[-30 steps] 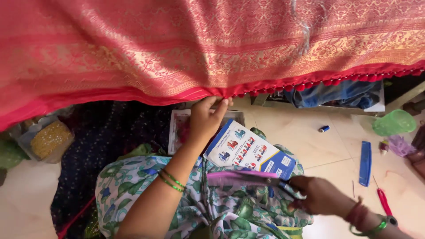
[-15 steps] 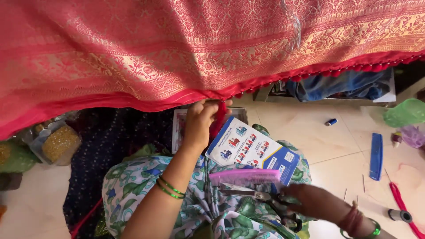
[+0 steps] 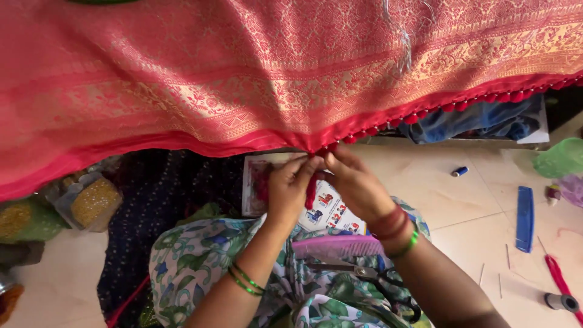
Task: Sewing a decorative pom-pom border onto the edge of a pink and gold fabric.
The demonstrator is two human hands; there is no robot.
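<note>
Bright, even daylight, no glare.
Red cloth [image 3: 291,73] sharp and well lit; dark shadow under it at left; floor [image 3: 473,200] evenly lit; slight softness at frame edges.

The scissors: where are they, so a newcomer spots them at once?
Start at the big red and gold cloth hanging across the top, then drop past both hands to the floral-print lap. The scissors lie there just below a pink comb, dark-handled with metal blades, unlike the blue comb on the floor.
</note>
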